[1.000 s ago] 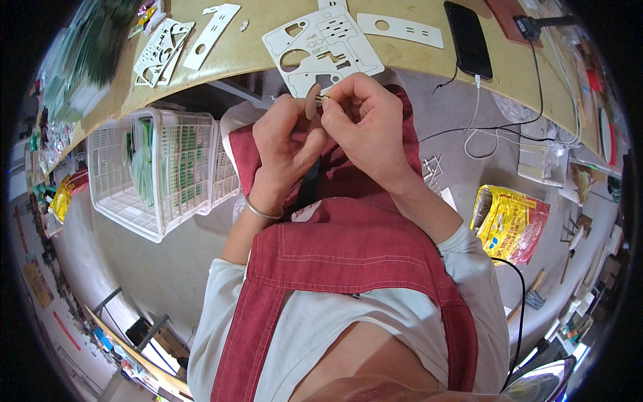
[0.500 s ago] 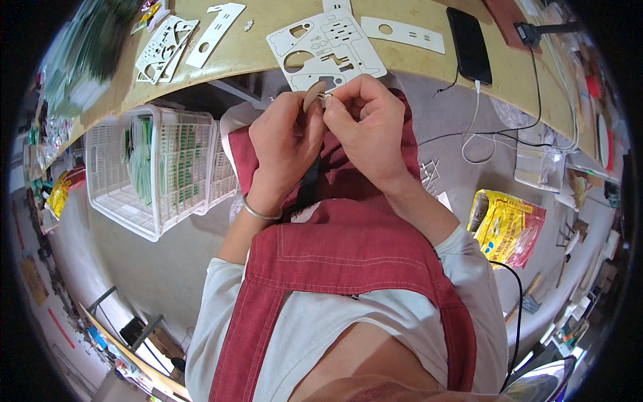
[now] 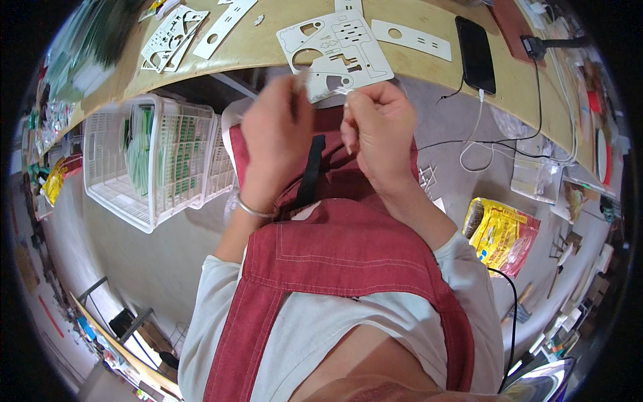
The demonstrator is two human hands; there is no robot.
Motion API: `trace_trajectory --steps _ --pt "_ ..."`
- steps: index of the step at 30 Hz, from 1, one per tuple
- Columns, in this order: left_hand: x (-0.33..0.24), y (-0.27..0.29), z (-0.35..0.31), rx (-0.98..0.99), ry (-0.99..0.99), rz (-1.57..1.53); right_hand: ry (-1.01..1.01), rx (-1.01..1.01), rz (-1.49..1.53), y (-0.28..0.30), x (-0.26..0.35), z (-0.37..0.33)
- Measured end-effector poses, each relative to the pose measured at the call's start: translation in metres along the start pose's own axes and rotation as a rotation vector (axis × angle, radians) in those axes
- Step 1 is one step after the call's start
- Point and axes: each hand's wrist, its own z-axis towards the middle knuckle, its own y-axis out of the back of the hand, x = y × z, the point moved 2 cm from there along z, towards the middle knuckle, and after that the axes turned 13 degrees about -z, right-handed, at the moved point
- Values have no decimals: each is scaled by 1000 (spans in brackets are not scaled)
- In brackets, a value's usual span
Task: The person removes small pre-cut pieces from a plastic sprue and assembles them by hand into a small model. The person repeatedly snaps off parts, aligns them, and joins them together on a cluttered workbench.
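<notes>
Both my hands are raised over my lap at the near edge of the table, a gap between them. My right hand [image 3: 383,127] is closed, its thumb and forefinger pinching a small whitish piece [image 3: 343,90]. Motion smears my left hand [image 3: 276,137]; its fingers look curled, and whatever they may hold is too blurred to make out. Just beyond the hands, a white flat sheet with cut-out shapes [image 3: 376,55] lies on the table and juts over its edge.
On the wooden table [image 3: 418,70] lie white strips with round holes [image 3: 412,40], stacked cut-out sheets [image 3: 171,37], and a black phone [image 3: 475,57] with a cable. White plastic crates [image 3: 155,167] stand at left on the floor, a yellow-and-red bag [image 3: 502,231] at right.
My hands have drawn apart, the left moving quickly to the left. The curved piece seen at my left fingers is now lost in blur. My right hand keeps its pinch.
</notes>
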Motion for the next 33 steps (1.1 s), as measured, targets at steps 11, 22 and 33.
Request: trace_trajectory --steps 11,22,33 --pt "9 26 10 256 326 -658 780 74 -963 -5 22 5" --pt "-2 26 7 193 274 -500 880 81 -1032 -8 13 2" --pt "-12 29 8 256 177 -307 903 36 -1066 -6 10 3"
